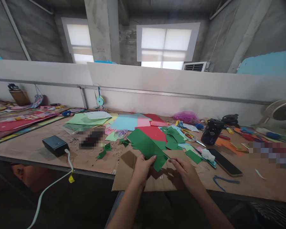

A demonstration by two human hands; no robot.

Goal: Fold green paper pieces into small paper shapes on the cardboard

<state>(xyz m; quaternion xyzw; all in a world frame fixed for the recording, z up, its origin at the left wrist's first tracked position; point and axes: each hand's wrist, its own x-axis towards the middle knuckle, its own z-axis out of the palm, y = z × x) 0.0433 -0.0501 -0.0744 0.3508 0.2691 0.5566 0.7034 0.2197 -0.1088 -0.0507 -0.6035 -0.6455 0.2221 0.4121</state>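
Observation:
A long sheet of green paper (pixel 146 144) is held at a tilt above a piece of brown cardboard (pixel 124 171). My left hand (pixel 143 167) grips its lower edge, thumb on top. At the paper's right edge, my right hand (pixel 182 168) is closed in a pinch on a thin, dark, narrow object whose kind I cannot make out. Its tip meets the paper. Cut green paper pieces (pixel 173 136) lie in a heap behind, and a green rectangle (pixel 193 156) rests right of my right hand. Small green scraps (pixel 103 151) lie to the left.
A black box (pixel 55 145) with a white cable stands at the left. Coloured sheets (pixel 124 122) spread across the back. On the right are a phone (pixel 225 162) with crumpled white tissue (pixel 208 155), a dark cup (pixel 211 132), a blue strip (pixel 225 180) and a fan (pixel 280 111).

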